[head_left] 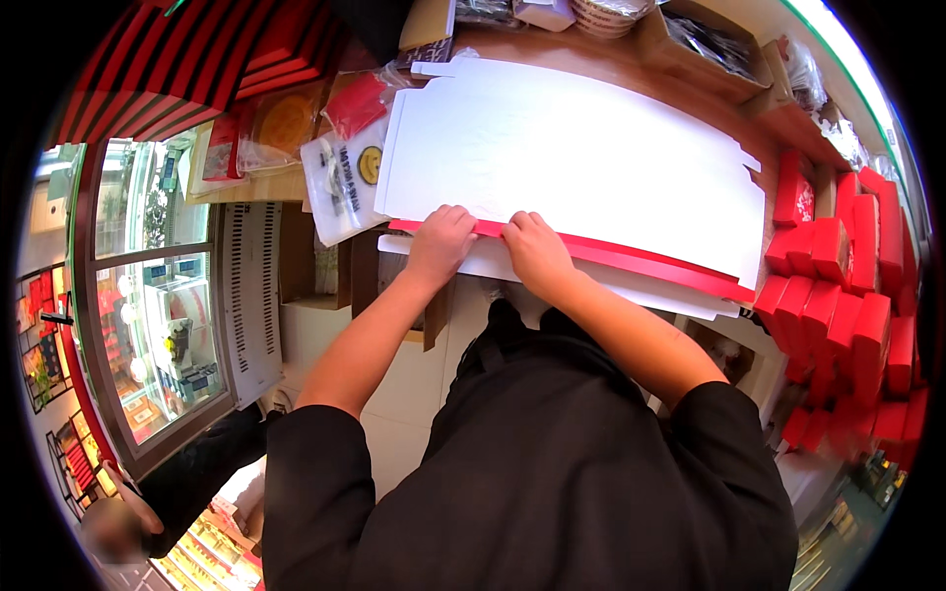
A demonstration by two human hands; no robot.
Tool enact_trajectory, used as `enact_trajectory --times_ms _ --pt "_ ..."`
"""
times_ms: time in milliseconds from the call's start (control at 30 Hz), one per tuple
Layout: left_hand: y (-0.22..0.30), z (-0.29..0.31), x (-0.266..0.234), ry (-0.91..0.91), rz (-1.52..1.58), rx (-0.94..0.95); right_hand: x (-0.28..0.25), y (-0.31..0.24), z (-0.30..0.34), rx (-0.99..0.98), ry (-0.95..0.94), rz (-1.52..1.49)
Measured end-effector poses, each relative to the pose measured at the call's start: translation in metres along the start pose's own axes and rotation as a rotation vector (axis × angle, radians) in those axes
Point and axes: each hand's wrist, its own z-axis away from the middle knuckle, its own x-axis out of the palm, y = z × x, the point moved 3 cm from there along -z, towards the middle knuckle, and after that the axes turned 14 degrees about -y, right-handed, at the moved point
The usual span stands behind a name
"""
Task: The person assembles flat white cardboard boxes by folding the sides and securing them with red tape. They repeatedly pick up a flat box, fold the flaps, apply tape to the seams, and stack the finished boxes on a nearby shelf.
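Observation:
A large flat sheet of white cardboard [572,158], an unfolded box blank, lies on a wooden counter [734,113]. Its near edge is folded up and shows a red strip [631,258]. My left hand [440,243] presses down on that red fold near its left end, fingers curled over the edge. Close beside it, my right hand [533,248] pinches the same fold. More white sheets [650,288] lie stacked under the top one.
Folded red boxes [847,295] are piled at the right. Clear bags of red goods [340,163] and a stack of red-black boxes [187,69] sit at the left. A cardboard carton [705,44] stands at the back. A glass display case [158,295] is at the lower left.

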Motion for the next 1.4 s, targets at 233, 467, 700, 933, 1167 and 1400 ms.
enact_trajectory --times_ms 233,467,700,933,1167,1400 --pt "-0.023 0.017 -0.019 -0.020 0.096 0.060 -0.003 0.002 -0.006 0.105 -0.069 -0.046" --pt "-0.043 -0.012 -0.013 -0.179 0.035 -0.006 -0.021 0.012 -0.032 0.229 -0.245 -0.084" --pt "-0.023 -0.022 -0.008 -0.097 -0.214 -0.014 -0.016 0.012 -0.035 0.232 -0.145 -0.056" --pt "0.000 -0.030 0.015 -0.039 0.042 0.041 -0.017 0.016 -0.017 0.171 -0.088 -0.070" --pt "0.009 -0.024 0.014 0.006 -0.013 0.003 -0.029 0.073 0.072 0.209 -0.021 -0.067" --pt "0.016 -0.031 0.014 -0.064 -0.008 -0.153 -0.044 0.079 0.048 0.340 -0.216 -0.114"
